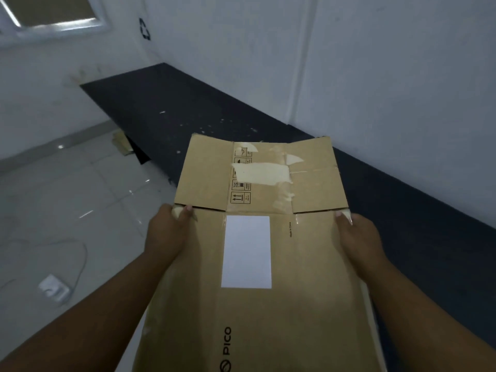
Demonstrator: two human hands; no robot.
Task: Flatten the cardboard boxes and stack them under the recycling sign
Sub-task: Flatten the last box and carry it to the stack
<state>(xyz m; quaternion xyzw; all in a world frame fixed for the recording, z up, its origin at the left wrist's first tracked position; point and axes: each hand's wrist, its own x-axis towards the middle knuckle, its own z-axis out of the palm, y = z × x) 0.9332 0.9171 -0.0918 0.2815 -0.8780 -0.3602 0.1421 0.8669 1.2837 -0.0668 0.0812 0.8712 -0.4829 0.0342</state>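
The box (257, 251) lies flat, my left hand (167, 232) and right hand (359, 237) gripping its sides. I should keep it level and carry it to the sign (145, 28).

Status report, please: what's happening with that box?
Left hand and right hand grip flattened cardboard box by its edges. Recycling sign on wall ahead, dark ledge below. Way looks open.

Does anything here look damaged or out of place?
The flattened box, held by the left hand and right hand, has torn whitish tape over its printed symbols. White specks dot the dark ledge, and a white plug with cable lies loose on the floor.
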